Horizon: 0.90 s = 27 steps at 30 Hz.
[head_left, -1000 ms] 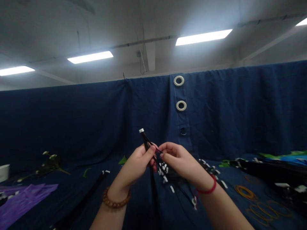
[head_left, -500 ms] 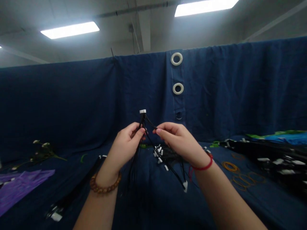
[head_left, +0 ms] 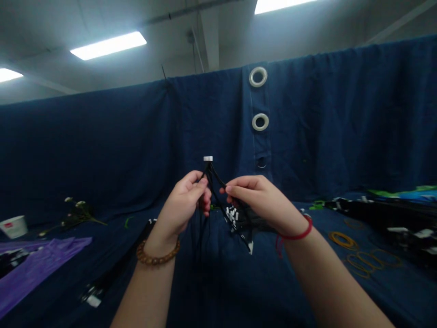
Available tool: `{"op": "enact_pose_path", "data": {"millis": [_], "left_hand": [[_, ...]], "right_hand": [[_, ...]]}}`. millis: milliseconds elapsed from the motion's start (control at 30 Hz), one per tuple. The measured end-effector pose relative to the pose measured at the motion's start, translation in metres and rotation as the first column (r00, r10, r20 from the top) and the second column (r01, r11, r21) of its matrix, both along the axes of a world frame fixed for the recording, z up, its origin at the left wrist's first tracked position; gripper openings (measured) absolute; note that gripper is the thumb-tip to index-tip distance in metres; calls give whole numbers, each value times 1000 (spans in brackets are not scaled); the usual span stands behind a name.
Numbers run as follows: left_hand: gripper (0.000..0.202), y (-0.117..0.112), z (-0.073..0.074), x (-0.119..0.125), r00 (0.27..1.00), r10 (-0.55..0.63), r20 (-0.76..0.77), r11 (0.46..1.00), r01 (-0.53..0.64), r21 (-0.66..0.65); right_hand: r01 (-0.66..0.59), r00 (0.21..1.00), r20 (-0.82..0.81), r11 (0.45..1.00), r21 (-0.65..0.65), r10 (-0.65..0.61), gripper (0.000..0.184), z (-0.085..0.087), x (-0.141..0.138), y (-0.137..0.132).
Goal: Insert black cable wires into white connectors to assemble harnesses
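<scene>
A white connector point(head_left: 208, 158) tops a bundle of thin black wires, held up in front of me. My left hand point(head_left: 186, 196) pinches the bundle just below the connector, with several wires hanging beneath. My right hand point(head_left: 257, 196) grips one or more of the black wires point(head_left: 217, 176) between thumb and fingertips, drawn out to the right. Another white connector point(head_left: 251, 247) dangles at the lower end of some wires under my right hand. Behind the hands, a wire bundle with several white connectors point(head_left: 231, 216) lies on the blue cloth.
Black wire harnesses point(head_left: 385, 218) pile up at the right, near orange rubber bands point(head_left: 343, 240). Another wire bundle point(head_left: 119, 264) lies left of my arm. Farther left are purple plastic point(head_left: 51, 259), flowers point(head_left: 80, 212) and a paper cup point(head_left: 13, 227). A blue curtain point(head_left: 119, 146) hangs behind.
The view has shifted slightly left, bringing the cup into sight. The dangling connector has swung up and left. Both hands keep their hold on the wires.
</scene>
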<state>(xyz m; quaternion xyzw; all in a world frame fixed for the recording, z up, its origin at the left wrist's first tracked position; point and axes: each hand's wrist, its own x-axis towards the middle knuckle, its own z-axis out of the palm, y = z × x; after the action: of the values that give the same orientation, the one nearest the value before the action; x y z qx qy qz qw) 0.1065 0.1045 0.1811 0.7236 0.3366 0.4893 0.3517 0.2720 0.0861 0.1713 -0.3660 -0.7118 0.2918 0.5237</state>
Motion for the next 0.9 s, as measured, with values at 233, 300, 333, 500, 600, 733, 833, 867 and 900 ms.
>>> {"op": "enact_pose_path", "data": {"millis": [233, 300, 333, 500, 600, 733, 833, 867, 900], "left_hand": [[16, 8, -8, 1, 996, 86, -21, 989, -83, 120], [16, 11, -10, 0, 994, 110, -26, 981, -105, 161], [16, 12, -10, -1, 993, 114, -33, 979, -107, 174], [14, 2, -6, 1, 994, 80, -72, 983, -66, 174], [13, -3, -3, 4, 994, 67, -88, 983, -51, 178], [14, -5, -2, 6, 993, 80, -81, 979, -63, 193], [14, -6, -2, 6, 993, 106, -50, 975, -94, 201], [15, -7, -2, 5, 993, 117, -36, 973, -107, 203], [15, -9, -2, 5, 992, 128, -19, 972, -121, 203]], "right_hand": [[72, 994, 73, 992, 103, -80, 22, 1, 1, -3], [109, 987, 102, 985, 132, -123, 22, 2, 3, -4], [128, 982, 121, 981, 142, -146, 21, 2, 4, -4], [224, 951, 177, 958, 178, -255, 14, -3, 4, 2], [282, 930, 178, 936, 210, -321, 14, -5, -1, 6], [311, 898, 257, 928, 204, -358, 6, -4, -4, 0], [232, 872, 408, 962, 143, -271, 6, -5, -2, -10], [190, 859, 463, 975, 112, -220, 7, -6, -1, -13], [149, 844, 509, 986, 80, -169, 8, -7, 0, -15]]}}
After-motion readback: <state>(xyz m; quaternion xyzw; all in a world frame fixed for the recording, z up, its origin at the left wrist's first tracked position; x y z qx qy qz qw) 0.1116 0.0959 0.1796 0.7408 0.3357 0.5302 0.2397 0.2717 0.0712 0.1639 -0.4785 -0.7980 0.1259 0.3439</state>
